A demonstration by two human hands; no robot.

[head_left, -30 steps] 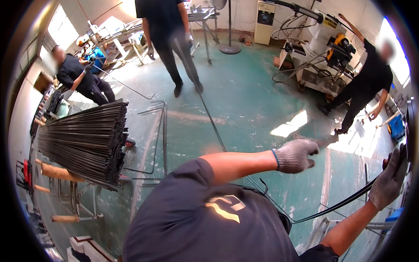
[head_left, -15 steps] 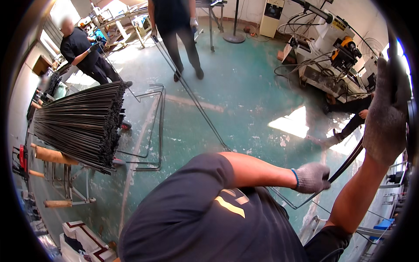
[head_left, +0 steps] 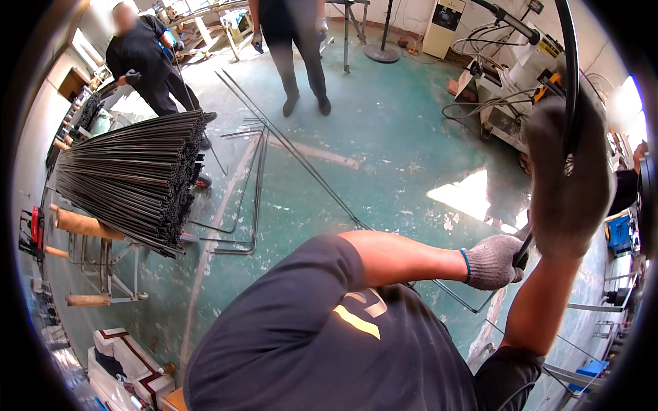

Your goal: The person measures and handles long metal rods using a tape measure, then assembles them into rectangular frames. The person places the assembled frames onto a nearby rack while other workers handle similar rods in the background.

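My left hand, in a grey knitted glove with a blue cuff, is closed round a thin black bar at the right of my body. My right hand, gloved too and blurred, is raised at the far right. A black bar runs down from the top edge into its grip; whether this is the same bar that my left hand holds I cannot tell. Below my left hand a bent black rod shows beside my shirt. Its link to the held bar is hidden.
A large bundle of black tubes rests on a stand with rollers. Long rods and bent rods lie on the green floor. Two co-workers stand beyond. A machine with cables stands at the far right.
My right hand has shifted left, with a bar now rising from it. The middle co-worker's hand has come off the long rods, whose far ends now lie lower. The left co-worker has turned.
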